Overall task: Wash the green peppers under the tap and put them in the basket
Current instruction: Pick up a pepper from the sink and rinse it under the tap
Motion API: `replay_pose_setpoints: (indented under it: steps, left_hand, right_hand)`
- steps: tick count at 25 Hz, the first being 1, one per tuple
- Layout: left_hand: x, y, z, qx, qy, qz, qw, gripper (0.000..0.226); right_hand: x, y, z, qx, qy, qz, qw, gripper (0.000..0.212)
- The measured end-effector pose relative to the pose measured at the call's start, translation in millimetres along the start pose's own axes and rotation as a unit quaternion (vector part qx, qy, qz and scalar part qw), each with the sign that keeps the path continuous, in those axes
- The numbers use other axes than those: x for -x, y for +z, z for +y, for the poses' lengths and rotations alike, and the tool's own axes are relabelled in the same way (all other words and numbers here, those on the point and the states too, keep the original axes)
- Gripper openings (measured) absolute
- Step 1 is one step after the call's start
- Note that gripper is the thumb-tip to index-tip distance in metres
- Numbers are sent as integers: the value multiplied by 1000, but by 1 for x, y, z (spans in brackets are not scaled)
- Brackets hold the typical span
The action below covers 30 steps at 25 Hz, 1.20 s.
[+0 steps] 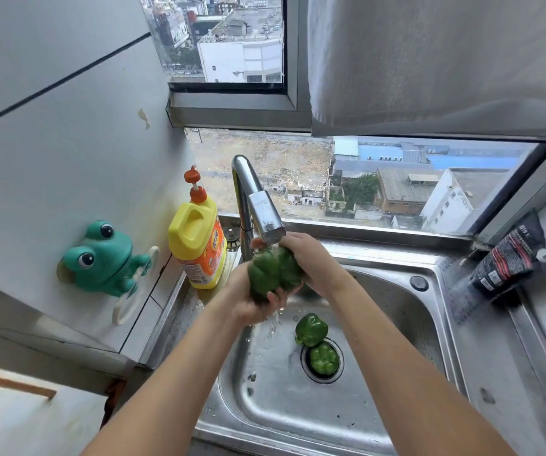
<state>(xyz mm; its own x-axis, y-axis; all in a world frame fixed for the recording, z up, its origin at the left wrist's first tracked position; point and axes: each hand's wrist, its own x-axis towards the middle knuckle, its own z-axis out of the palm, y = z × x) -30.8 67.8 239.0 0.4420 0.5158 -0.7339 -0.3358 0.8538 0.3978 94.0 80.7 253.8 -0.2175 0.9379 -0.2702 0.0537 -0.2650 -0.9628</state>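
A large green pepper point(273, 271) is held directly under the chrome tap point(258, 205), and water runs over it into the steel sink point(396, 311). My left hand point(255, 304) cups the pepper from below. My right hand point(311, 258) grips it from the upper right. Two more green peppers lie in the sink: one point(311, 329) beside the drain, and one point(324, 358) sitting in the drain opening. No basket is in view.
A yellow detergent bottle point(199, 245) with an orange pump stands left of the tap. A green frog holder point(104, 258) sticks to the left wall. A black pouch point(508, 258) leans at the sink's right corner. The window is right behind the sink.
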Motion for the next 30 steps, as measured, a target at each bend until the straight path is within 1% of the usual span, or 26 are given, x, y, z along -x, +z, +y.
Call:
replay_pose_setpoints:
  steps: [1, 2, 4, 5, 6, 7, 9, 10, 11, 12, 13, 14, 15, 17, 18, 19, 21, 22, 23, 24, 25, 26, 27, 28, 29, 30]
  left_hand:
    - [0, -5, 2, 56, -45, -43, 996, 33]
    - [2, -10, 1, 84, -69, -67, 992, 35]
    - [4, -14, -1, 68, -71, -94, 991, 38]
    - [5, -12, -3, 33, -52, -84, 995, 43]
    - [3, -8, -4, -3, -8, -56, 998, 49]
    - [0, -4, -5, -23, 66, -18, 997, 53]
    - [-11, 8, -11, -50, 240, 27, 969, 47]
    - [-17, 12, -16, -80, 295, 45, 951, 42]
    - [-22, 15, -22, -114, 326, 68, 936, 42]
    - [-24, 17, -26, -135, 337, 88, 928, 43]
    - [-25, 18, -27, -139, 334, 101, 927, 42]
    - [-25, 18, -25, -120, 318, 111, 934, 39]
    - [-22, 19, -20, -75, 285, 106, 950, 37]
    - [-9, 19, -6, -17, 199, 54, 978, 36]
    - [-5, 16, 0, -48, 167, 43, 984, 37]
    - [-1, 16, 2, -115, 146, 47, 982, 40]
    - [-1, 18, -2, -260, 159, 97, 947, 49]
    - [-7, 19, -5, -286, 202, 136, 927, 49]
    - [-11, 22, -8, -297, 276, 174, 897, 45]
    - [-17, 23, -9, -307, 352, 207, 860, 41]
    - [-21, 24, -7, -299, 405, 223, 835, 38]
    - [-24, 27, -4, -269, 429, 222, 833, 34]
    - [-23, 29, 1, -226, 423, 214, 851, 30]
    - [-24, 30, 5, -177, 403, 209, 874, 28]
    - [-21, 32, 7, -122, 377, 201, 896, 26]
    - [-19, 32, 9, -75, 352, 193, 913, 25]
  right_hand:
    - [5, 1, 7, -18, -58, -5, 998, 25]
    - [8, 2, 14, 4, -102, -18, 995, 27]
    - [13, -2, 18, 80, -134, -56, 986, 29]
    - [13, -4, 18, 104, -131, -51, 985, 21]
    - [13, -3, 17, 120, -130, -19, 984, 11]
    - [13, -3, 15, 122, -121, 32, 985, 9]
    - [8, -3, 15, 76, -52, 132, 987, 33]
    - [4, -3, 15, 43, -4, 159, 986, 40]
    - [3, -3, 14, 33, 28, 174, 984, 41]
    - [0, -2, 14, 45, 30, 182, 982, 39]
    - [0, 0, 16, 63, 3, 189, 980, 35]
    - [2, 3, 19, 78, -55, 196, 976, 30]
    - [6, 7, 23, 106, -141, 201, 964, 25]
    - [13, 10, 35, 227, -300, 199, 905, 26]
    - [13, 7, 41, 272, -339, 194, 879, 31]
    - [12, 1, 41, 276, -338, 194, 879, 35]
    - [8, -3, 37, 186, -251, 227, 922, 34]
    - [6, -1, 33, 102, -181, 240, 948, 34]
    - [5, 3, 28, -13, -92, 237, 967, 36]
    - [1, 5, 26, -135, 6, 220, 966, 39]
    - [0, 8, 24, -237, 86, 197, 947, 40]
    - [-1, 11, 25, -302, 128, 184, 927, 41]
    - [-2, 14, 26, -326, 138, 179, 918, 42]
    - [-2, 15, 28, -316, 125, 183, 923, 44]
    - [-1, 16, 30, -281, 94, 184, 937, 45]
    - [1, 17, 32, -215, 43, 178, 959, 47]
